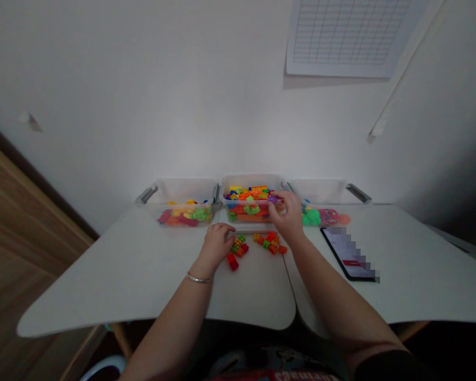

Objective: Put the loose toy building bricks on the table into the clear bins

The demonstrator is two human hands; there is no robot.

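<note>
My right hand (289, 214) is above the front right corner of the middle clear bin (275, 181), pinching a small purple toy block (272, 199) between thumb and fingertips. Inside that bin lie many colourful building blocks (248, 197). My left hand (216, 246) rests on the table, fingers curved and apart from the thumb, with nothing visible in it. Just right of it is a small cluster of green, orange and red blocks (240, 246); a red block (232, 262) lies nearer me. Farther right sits another pile of orange, red and green blocks (272, 242).
A left clear bin (166, 188) holds colourful toy pieces. Green and pink toys fill part of the right bin (321, 188). A phone (347, 254) lies on the white table (143, 280), right of my right forearm. Behind the bins rises a wall (182, 106).
</note>
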